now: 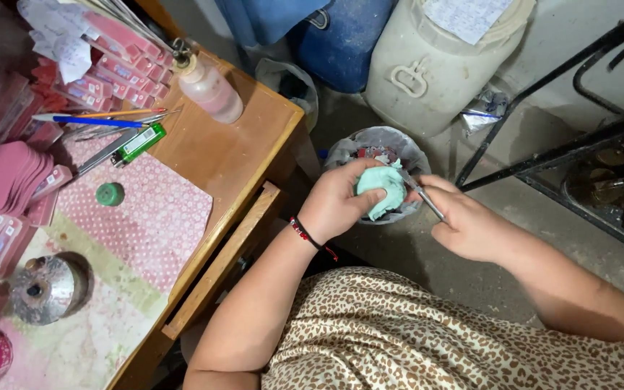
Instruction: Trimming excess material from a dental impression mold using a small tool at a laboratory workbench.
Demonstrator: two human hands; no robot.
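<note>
Head view: a person in a leopard-print top works over a small round bin lined with a grey plastic bag, which stands on the concrete floor just off the right edge of a wooden desk. The left hand, a black-and-red cord bracelet at its wrist, has its fingers curled and pinching a crumpled pale-green cloth above the bin. The right hand has its fingers pressed together around a thin metal tool, whose tip touches the cloth. On the desk's far right corner stands a pink plastic bottle; nearer its middle lie a green lighter and a blue pen.
</note>
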